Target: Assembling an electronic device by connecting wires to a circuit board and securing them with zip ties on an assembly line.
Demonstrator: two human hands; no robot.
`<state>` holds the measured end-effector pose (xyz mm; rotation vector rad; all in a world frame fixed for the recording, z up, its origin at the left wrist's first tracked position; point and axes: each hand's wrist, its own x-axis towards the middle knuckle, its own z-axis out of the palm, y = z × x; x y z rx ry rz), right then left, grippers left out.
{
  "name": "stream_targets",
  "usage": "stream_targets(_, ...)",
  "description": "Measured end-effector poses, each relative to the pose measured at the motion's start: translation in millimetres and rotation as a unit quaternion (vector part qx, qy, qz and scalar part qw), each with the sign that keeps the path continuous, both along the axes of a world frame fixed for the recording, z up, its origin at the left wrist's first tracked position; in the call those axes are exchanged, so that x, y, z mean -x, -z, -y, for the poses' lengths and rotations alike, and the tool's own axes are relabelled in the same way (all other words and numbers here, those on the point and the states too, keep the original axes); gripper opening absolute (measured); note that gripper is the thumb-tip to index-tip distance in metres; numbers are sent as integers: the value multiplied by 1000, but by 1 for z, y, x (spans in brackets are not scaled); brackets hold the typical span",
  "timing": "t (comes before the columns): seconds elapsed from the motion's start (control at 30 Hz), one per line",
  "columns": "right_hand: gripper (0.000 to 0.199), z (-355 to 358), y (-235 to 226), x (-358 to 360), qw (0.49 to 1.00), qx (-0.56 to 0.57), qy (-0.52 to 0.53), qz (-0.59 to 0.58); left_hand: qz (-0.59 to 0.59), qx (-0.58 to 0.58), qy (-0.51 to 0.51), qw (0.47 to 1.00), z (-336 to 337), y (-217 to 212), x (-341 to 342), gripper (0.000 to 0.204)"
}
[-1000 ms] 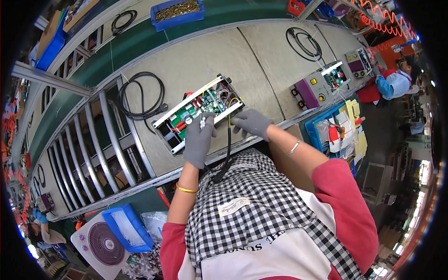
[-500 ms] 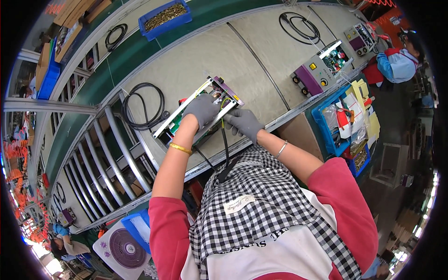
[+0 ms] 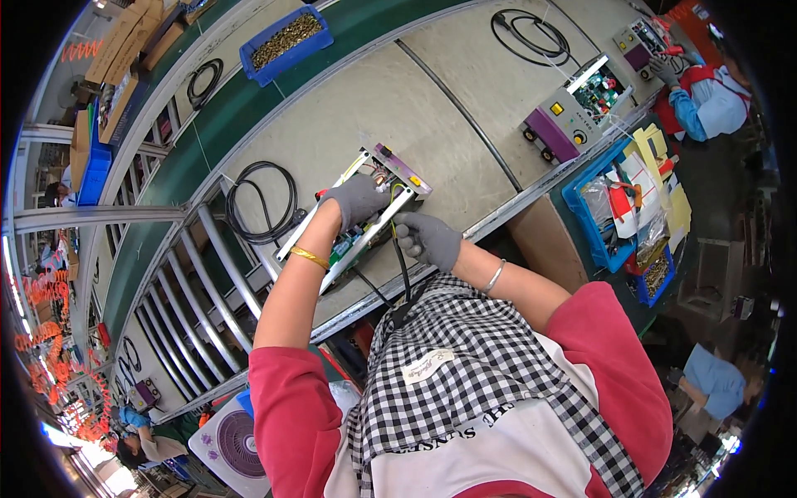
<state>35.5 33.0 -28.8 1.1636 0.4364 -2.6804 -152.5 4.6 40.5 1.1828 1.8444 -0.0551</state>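
An open welding-machine-like chassis (image 3: 343, 259) with white side rails, a purple end panel (image 3: 404, 170) and a green circuit board lies tilted on the bench in front of me. My left hand (image 3: 362, 199), in a grey glove, reaches in between the rails behind the panel. Its fingers are bent among the wires, and whatever they hold is hidden. On the right, my gloved right hand (image 3: 429, 241) is closed with curled fingers at the upper part of a black cable (image 3: 403, 264). That cable runs from the panel end down towards my checked apron.
Coiled black cable (image 3: 263, 199) lies left of the chassis. A blue bin of brass-coloured parts (image 3: 286, 46) stands beyond. Another open purple-and-grey machine (image 3: 564, 124) sits to the right, above a blue crate (image 3: 594, 217). A co-worker (image 3: 706, 100) works at far right. Metal rollers (image 3: 217, 266) adjoin the bench.
My right hand has shifted slightly down and left, its fingers now more curled. The chassis's panel end has turned a little. My left hand stays inside it.
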Motion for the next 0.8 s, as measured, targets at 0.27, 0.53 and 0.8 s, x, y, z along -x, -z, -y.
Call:
stream_targets(0.27, 29, 3, -4, -6, 919, -391, -44, -21, 246, 8, -301, 921, 13, 18, -11, 27)
stream_targets(0.53, 31, -27, -23, -24, 822, -552, -138, -12, 224, -155, -345, 898, 19, 14, -8, 25)
stream_targets(0.8, 20, -64, -56, 20, 433, -895, -94, -45, 207, -127, -354, 903, 26, -6, -2, 39)
